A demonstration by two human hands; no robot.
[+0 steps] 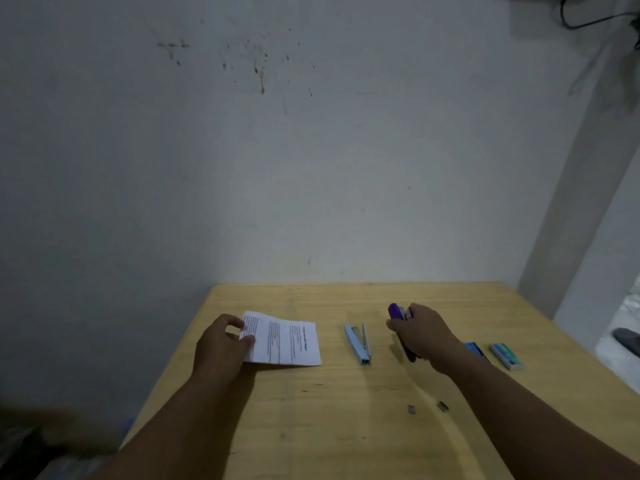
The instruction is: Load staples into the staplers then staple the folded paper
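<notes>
A folded printed paper (284, 339) lies on the wooden table (346, 427), its left edge lifted and pinched between the thumb and fingers of my left hand (221, 344). A light blue stapler (358, 344) lies open on the table to the right of the paper. My right hand (424, 332) is closed around a purple stapler (396, 315), whose purple front end sticks out past my fingers; its rear shows under my palm. Most of that stapler is hidden by the hand.
A blue staple box (475, 349) and a green staple box (506, 355) lie at the table's right, by my right wrist. Two small staple strips (411, 409) (442, 406) lie near the front. A wall stands behind the table; its left edge drops off beside my left arm.
</notes>
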